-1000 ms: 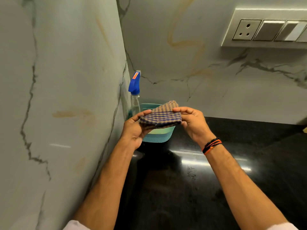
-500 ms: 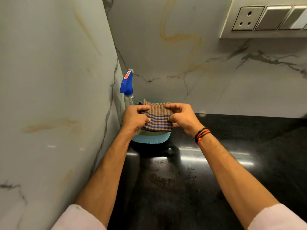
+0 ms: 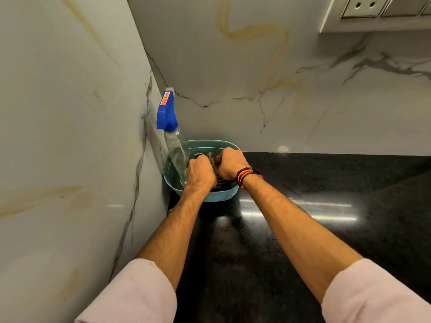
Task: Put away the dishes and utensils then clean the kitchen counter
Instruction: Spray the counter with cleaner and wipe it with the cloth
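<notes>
A teal plastic basket [image 3: 224, 197] sits in the counter's back left corner against the marble walls. Both my hands are down inside it. My left hand [image 3: 200, 172] and my right hand [image 3: 231, 163] grip a folded checked cloth [image 3: 219, 183], of which only small dark bits show between and below the fingers. A clear spray bottle [image 3: 176, 155] with a blue trigger head leans in the basket's left side, touching my left hand.
The black polished counter [image 3: 314, 194] stretches to the right and towards me. Marble walls close in the left side and the back. A switch panel with a socket [image 3: 373, 8] is mounted high on the back wall at the right.
Both hands have lowered the folded cloth from above the basket down into it. The camera has moved closer and tilted downward.
</notes>
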A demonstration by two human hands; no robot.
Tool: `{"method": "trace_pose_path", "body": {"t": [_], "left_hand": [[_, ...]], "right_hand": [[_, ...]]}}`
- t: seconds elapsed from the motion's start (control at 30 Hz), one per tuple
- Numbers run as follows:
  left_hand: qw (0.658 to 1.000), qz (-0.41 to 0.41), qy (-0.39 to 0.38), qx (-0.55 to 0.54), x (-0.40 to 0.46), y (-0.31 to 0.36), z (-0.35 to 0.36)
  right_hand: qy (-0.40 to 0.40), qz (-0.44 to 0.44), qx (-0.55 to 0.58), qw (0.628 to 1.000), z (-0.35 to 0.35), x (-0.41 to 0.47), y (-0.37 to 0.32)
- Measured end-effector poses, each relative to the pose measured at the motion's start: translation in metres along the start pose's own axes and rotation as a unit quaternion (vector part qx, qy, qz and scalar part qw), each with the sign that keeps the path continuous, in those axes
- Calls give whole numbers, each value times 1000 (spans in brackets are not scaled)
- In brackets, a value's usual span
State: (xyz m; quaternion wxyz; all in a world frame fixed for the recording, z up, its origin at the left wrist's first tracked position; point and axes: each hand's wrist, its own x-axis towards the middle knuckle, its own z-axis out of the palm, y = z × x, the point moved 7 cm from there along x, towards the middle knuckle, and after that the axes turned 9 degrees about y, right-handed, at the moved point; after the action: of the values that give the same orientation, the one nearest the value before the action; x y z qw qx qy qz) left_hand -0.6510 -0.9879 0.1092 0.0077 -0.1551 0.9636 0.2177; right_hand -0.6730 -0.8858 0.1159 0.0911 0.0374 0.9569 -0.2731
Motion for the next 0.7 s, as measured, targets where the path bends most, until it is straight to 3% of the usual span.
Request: {"method": "trace_pose_path", "body": {"t": [0.3,0.47,0.7], "left_hand": [[998,-9,-49,23,1,-4,7],[995,11,-68,75,-3,0,8],[979,128,65,147,-10,24,-17]], "right_hand": [[-7,-2,-66,998,7,-3,-3],[-16,-47,-126,991,9,-7,-9],[76,-160,-211,961,-4,-17,-22]]}}
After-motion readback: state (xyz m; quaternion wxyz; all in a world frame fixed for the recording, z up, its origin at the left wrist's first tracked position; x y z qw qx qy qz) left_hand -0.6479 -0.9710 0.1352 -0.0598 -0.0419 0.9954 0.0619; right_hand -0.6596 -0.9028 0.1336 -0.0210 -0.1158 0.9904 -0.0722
